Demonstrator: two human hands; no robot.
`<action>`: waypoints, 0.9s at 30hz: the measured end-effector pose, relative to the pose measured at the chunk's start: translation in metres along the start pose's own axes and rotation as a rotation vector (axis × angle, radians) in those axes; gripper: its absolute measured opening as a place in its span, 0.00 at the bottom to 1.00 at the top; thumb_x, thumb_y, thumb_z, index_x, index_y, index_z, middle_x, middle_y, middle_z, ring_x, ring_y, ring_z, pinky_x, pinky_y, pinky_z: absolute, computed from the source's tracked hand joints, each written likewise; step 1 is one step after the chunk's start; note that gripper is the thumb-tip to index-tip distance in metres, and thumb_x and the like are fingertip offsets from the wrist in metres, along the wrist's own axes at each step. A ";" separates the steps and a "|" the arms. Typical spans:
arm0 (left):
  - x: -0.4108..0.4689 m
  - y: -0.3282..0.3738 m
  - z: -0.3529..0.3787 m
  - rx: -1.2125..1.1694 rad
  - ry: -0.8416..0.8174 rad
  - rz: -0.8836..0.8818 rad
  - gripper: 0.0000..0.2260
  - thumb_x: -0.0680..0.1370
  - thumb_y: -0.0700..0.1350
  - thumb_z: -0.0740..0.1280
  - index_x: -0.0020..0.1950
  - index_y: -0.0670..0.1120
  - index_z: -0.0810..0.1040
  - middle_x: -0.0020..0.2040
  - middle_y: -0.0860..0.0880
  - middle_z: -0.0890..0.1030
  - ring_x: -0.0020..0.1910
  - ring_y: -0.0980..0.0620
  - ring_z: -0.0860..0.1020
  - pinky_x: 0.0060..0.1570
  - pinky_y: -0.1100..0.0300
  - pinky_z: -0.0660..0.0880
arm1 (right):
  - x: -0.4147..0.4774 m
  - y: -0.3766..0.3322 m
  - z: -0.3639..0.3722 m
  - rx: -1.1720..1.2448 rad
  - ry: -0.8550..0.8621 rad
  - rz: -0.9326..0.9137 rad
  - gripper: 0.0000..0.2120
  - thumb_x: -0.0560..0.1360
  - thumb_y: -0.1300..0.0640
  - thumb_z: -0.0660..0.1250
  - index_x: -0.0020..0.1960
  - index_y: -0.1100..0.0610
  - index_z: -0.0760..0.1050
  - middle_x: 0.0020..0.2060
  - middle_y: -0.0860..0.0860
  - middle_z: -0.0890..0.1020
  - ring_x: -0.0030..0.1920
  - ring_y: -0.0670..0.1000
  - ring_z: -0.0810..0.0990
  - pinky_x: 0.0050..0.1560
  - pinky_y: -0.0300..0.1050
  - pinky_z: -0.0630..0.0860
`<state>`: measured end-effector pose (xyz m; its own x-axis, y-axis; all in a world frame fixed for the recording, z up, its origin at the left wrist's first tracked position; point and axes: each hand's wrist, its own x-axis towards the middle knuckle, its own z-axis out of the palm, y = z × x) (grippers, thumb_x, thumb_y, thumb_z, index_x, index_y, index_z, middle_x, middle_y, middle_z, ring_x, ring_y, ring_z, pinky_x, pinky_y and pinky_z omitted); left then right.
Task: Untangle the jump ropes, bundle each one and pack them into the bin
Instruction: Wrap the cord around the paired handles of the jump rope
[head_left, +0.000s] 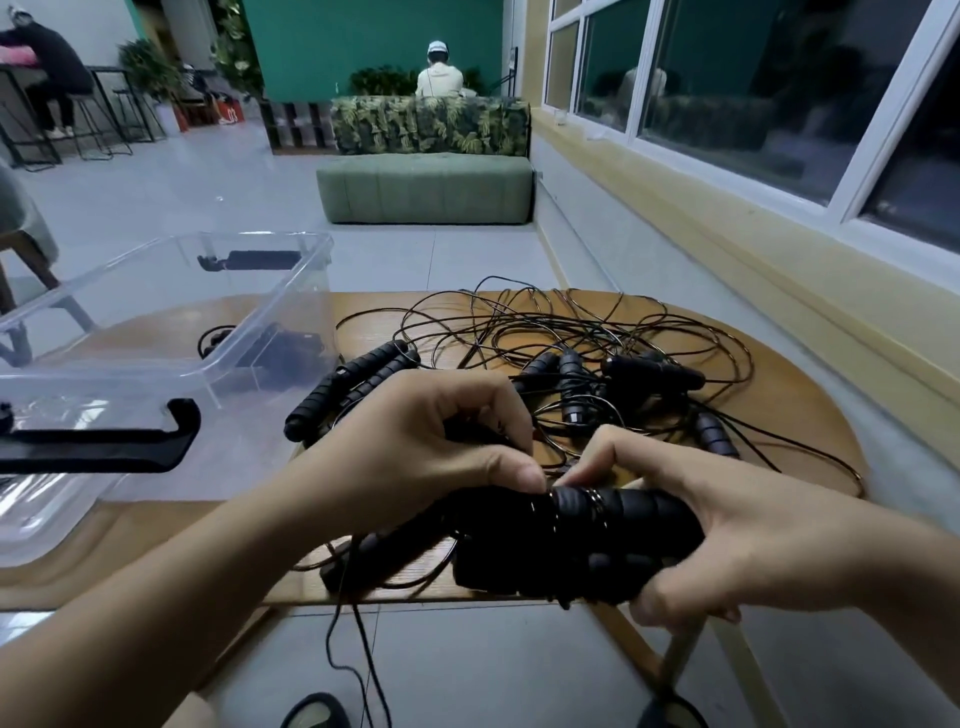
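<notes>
A tangle of thin black jump ropes (571, 332) with several ribbed black handles lies on the round wooden table (810, 410). My right hand (727, 540) grips a pair of black handles (587, 540) near the table's front edge, with thin cord wound around them. My left hand (431, 441) pinches the cord just above those handles. Two more handles (353, 384) lie side by side beside the clear plastic bin (171, 291) at the left. A dark bundle (291, 348) shows through the bin's wall. Loose cord hangs off the table's front edge.
The bin has black clip handles (104, 441) on its near and far ends. A green sofa (426, 187) stands beyond the table, with a window wall on the right. A person sits far behind the sofa, another at the far left. My shoes show below.
</notes>
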<state>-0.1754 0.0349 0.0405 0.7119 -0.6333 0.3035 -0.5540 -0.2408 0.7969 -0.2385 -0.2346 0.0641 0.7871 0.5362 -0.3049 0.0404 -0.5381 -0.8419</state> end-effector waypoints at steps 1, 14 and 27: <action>0.001 -0.002 0.000 -0.074 -0.007 0.000 0.08 0.74 0.47 0.80 0.47 0.47 0.84 0.41 0.50 0.82 0.41 0.54 0.80 0.42 0.62 0.74 | -0.001 0.000 -0.001 0.037 -0.015 -0.026 0.35 0.73 0.74 0.76 0.67 0.42 0.71 0.39 0.51 0.84 0.31 0.47 0.80 0.29 0.40 0.73; -0.001 -0.005 0.027 -0.182 0.177 -0.253 0.17 0.85 0.36 0.64 0.36 0.45 0.73 0.29 0.52 0.71 0.28 0.58 0.68 0.31 0.61 0.65 | 0.004 0.007 0.001 0.566 0.019 -0.384 0.30 0.68 0.70 0.76 0.63 0.46 0.75 0.53 0.75 0.81 0.34 0.55 0.83 0.27 0.40 0.75; -0.006 0.003 0.036 0.502 -0.105 -0.168 0.11 0.85 0.60 0.61 0.48 0.55 0.73 0.41 0.56 0.77 0.42 0.57 0.76 0.42 0.56 0.73 | 0.024 0.011 -0.009 0.220 0.669 -0.176 0.29 0.73 0.71 0.77 0.65 0.47 0.76 0.37 0.59 0.84 0.36 0.66 0.82 0.42 0.73 0.77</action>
<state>-0.1974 0.0115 0.0225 0.7756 -0.6199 0.1187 -0.5927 -0.6507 0.4747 -0.2134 -0.2334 0.0510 0.9912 0.0526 0.1218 0.1320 -0.2993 -0.9450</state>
